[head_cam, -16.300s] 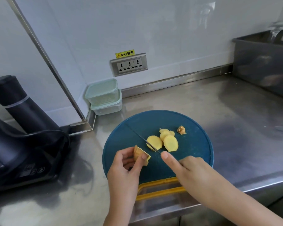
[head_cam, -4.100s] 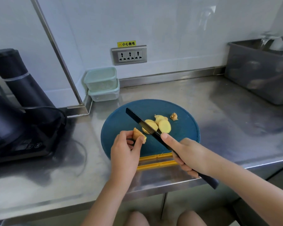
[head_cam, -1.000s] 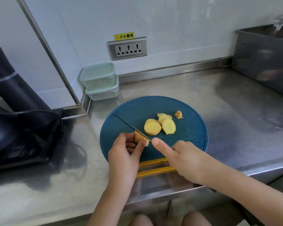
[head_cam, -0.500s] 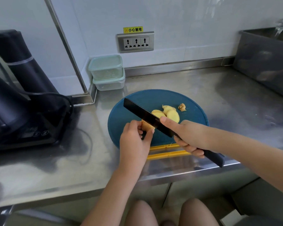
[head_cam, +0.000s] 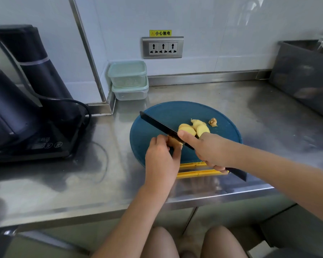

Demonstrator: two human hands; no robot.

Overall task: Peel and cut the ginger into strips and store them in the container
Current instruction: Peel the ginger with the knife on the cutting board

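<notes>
Black flat knife [head_cam: 157, 124] in right grip [head_cam: 211, 151] (curled tight); left grip [head_cam: 160, 161] pinches knobbly ginger [head_cam: 173, 141].

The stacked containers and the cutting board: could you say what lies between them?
Only bare steel counter, between the containers and the cutting board, in the head view.

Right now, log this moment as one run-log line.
left hand: holds ginger piece | right hand: grips knife against it | peeled pieces: on cutting board | strips: none yet
</notes>
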